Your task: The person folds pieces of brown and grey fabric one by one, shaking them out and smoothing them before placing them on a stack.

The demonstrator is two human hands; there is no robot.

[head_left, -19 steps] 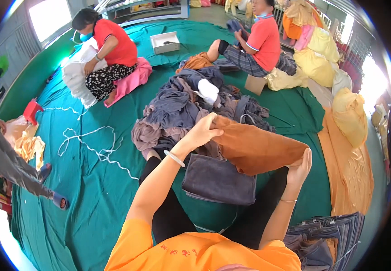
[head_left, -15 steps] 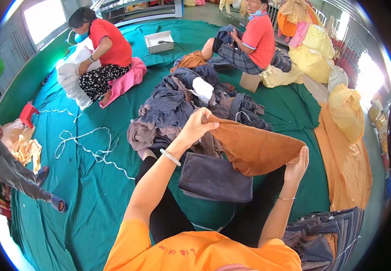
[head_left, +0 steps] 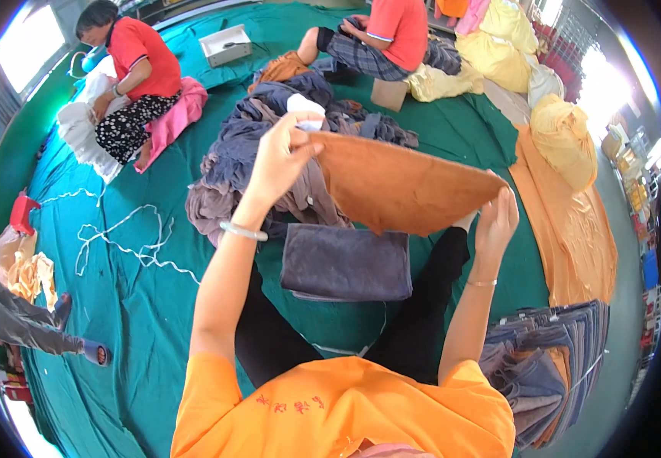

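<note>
A brown cloth (head_left: 403,183) is stretched out in the air between my two hands. My left hand (head_left: 278,156) pinches its upper left corner, and my right hand (head_left: 497,221) grips its right corner. Below the cloth, a folded stack of dark grey cloths (head_left: 346,263) lies on the green sheet (head_left: 140,290) between my legs. Just beyond sits a loose heap of grey and mauve cloths (head_left: 246,145), partly hidden by my left hand and the brown cloth. A white cloth (head_left: 305,108) tops the heap, behind my left fingers.
Tied bundles of folded cloths (head_left: 552,366) stand by my right side. White cord (head_left: 128,237) lies loose on the left. Two people in red sit beyond, near a white tray (head_left: 226,46). Another person's legs (head_left: 29,313) are at the left. Yellow sacks (head_left: 563,141) line the right.
Both hands have raised the brown cloth and pulled it wider and flatter, the left hand moving left. My view has shifted, so the surroundings sit further up and left.
</note>
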